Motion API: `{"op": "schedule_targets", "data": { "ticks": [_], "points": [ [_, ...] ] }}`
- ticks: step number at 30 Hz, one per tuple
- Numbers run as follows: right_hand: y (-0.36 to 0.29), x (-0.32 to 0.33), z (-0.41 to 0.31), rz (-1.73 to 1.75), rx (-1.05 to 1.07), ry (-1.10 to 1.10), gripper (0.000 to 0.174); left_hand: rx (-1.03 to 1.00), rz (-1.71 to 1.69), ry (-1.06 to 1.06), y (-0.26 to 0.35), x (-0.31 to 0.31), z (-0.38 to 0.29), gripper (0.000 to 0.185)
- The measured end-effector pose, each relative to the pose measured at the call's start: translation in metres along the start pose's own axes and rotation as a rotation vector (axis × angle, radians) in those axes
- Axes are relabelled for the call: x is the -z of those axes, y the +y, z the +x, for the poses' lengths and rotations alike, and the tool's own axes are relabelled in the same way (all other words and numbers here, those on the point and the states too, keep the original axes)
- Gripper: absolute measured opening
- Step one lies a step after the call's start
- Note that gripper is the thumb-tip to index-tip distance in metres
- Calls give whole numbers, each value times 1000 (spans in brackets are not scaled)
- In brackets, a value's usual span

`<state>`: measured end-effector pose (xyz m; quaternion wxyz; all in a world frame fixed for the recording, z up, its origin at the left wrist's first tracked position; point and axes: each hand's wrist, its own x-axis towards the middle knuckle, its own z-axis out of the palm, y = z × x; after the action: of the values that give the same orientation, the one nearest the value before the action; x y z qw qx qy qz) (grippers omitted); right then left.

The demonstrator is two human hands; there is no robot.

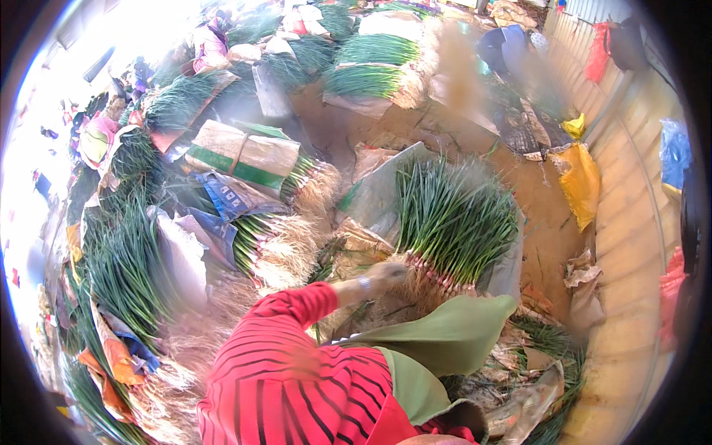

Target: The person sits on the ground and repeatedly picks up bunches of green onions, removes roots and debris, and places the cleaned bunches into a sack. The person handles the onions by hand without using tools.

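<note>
My left hand [387,277], in a red black-striped sleeve with a pale band at the wrist, is at the root end of a broad bunch of spring onions [453,222]. The fingers are blurred, and whether they grip the roots cannot be told. The bunch lies fanned out on a pale sheet [384,192], its green leaves pointing away from me and its pinkish bulbs and brown roots towards me. My right hand is out of view. Green cloth [445,334] spreads just below the bunch.
Wrapped spring onion bundles [250,153] and loose ones [128,267] lie at left. More bundles [378,50] lie farther off, near a bent-over person [503,50]. A yellow bag [578,178] rests by the corrugated wall [628,233] at right. Scraps and leaves [517,384] lie lower right.
</note>
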<state>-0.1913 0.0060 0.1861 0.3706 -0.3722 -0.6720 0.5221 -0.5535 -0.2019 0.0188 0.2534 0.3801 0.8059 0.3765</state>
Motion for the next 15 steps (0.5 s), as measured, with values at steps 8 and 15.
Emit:
{"op": "schedule_targets", "data": {
  "ticks": [8,15],
  "points": [
    [-26,-59,0,224,-83,-449,93,-683,-797,-783,273,-33,35,33],
    [-26,-49,1,454,-179,-488,89,-620,-1075,-1195,277,-77,52,15]
  ]
}}
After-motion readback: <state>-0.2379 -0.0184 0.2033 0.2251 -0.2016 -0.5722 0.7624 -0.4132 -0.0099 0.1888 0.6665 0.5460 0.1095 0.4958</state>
